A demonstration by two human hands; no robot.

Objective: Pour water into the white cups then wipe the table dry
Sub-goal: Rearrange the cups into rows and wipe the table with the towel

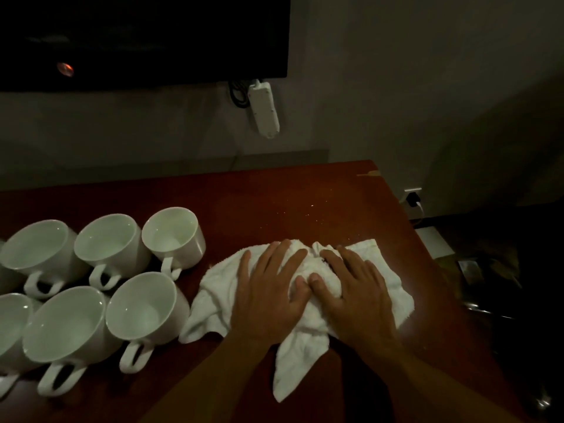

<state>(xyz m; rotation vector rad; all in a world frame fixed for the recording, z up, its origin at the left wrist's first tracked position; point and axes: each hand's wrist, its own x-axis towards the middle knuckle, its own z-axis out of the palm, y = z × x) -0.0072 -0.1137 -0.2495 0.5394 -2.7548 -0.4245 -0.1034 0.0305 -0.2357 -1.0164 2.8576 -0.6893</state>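
Two flat hands, left hand (268,288) beside right hand (357,288), on towel (219,288).

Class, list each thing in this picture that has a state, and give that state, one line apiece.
White ceramic cups: upright; some seem to hold water.
White terry towel: crumpled, lying spread out.
Left hand: fingers straight, pressing flat on the towel.
Right hand: fingers straight, pressing flat on the towel.
Red-brown wooden table: small droplets beyond the towel.
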